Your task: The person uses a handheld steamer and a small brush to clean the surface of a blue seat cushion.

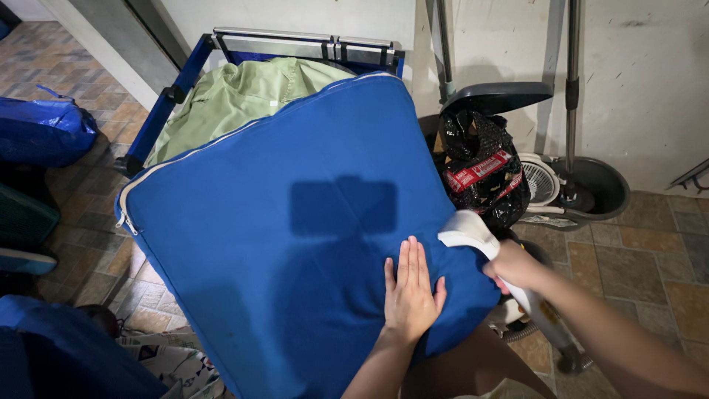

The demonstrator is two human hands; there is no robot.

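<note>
A big blue zippered cushion (295,222) lies across a blue metal frame (177,81) on a tiled floor (642,258), by a pale wall. The left hand (410,292) rests flat on it, fingers spread open. The right hand (513,266) is closed around a white vacuum nozzle (469,230) touching the cushion's edge.

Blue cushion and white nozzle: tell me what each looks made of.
Blue cushion: woven fabric, matte, with soft creases and a white zipper along its edge. White nozzle: probably hard plastic, smooth and slightly glossy; the right hand grips its handle while the left hand presses the fabric flat.
</note>
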